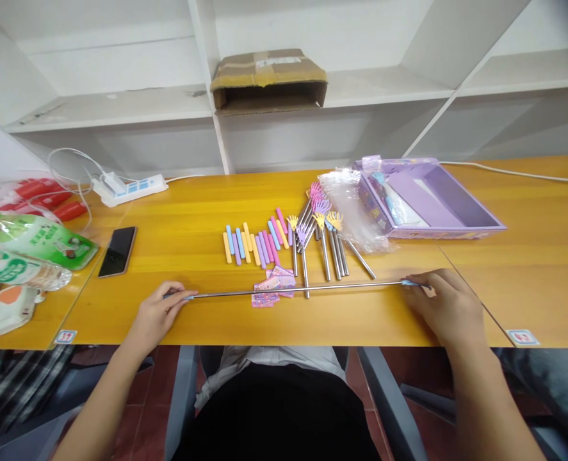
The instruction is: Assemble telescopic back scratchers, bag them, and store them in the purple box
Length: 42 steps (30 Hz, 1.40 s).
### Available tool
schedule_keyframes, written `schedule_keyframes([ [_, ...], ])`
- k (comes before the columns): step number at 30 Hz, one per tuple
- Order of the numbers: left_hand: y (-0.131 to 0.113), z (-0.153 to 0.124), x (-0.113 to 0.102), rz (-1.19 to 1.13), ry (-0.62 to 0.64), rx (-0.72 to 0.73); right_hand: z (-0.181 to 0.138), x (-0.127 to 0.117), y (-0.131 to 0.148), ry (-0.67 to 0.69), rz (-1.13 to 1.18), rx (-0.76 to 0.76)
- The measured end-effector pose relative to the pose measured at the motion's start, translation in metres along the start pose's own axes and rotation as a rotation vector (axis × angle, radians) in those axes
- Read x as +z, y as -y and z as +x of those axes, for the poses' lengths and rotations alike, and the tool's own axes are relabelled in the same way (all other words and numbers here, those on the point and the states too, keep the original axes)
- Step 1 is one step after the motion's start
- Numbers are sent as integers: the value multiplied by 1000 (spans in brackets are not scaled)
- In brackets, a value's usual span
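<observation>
A telescopic back scratcher (341, 286), drawn out long, stretches level between my two hands above the table's front part. My left hand (159, 314) pinches its light-blue left end. Its other light-blue end is in the closed fingers of my right hand (444, 304); which end bears the claw I cannot make out. Behind the rod lie several shorter back scratchers (322, 237) with pink, purple, yellow and blue hand-shaped heads. To their left are several pastel handle sleeves (257, 243) in rows. Small pink printed cards (274, 286) lie partly under the rod.
At the right back stands a purple box (456, 221) beside clear plastic bags (355, 211). A phone (118, 251), a power strip (132, 190) and a green pouch (48, 240) lie left. A cardboard box (269, 73) rests on the shelf. White cables run along the back.
</observation>
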<state>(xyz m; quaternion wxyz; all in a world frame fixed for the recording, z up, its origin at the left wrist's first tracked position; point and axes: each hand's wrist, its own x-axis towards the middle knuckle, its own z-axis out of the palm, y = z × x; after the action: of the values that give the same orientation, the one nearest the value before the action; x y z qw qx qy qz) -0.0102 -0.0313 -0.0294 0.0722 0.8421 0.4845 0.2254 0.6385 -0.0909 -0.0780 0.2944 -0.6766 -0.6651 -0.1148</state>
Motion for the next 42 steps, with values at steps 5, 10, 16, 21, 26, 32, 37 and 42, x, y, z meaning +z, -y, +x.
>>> schedule_keyframes([
  [5, 6, -4, 0, -42, -16, -19, 0, 3, 5, -48, 27, -7],
  [10, 7, -5, 1, -48, -69, -55, -4, 7, 4, -90, 23, -19],
  [16, 2, -1, 0, -28, -117, -45, 2, 4, 9, -201, 24, -73],
  [21, -35, 20, 24, -98, -78, 59, 14, 10, 62, -100, 178, -231],
  [26, -97, 41, 68, -207, -51, 165, 12, 20, 166, 6, 263, -426],
  [32, -129, 43, 86, -295, -79, 226, 3, 28, 226, 38, 237, -528],
  [37, -127, 39, 82, -287, -84, 243, 0, 34, 218, 22, 284, -529],
  [42, -128, 40, 84, -353, -98, 140, -4, 39, 217, 7, 313, -537],
])
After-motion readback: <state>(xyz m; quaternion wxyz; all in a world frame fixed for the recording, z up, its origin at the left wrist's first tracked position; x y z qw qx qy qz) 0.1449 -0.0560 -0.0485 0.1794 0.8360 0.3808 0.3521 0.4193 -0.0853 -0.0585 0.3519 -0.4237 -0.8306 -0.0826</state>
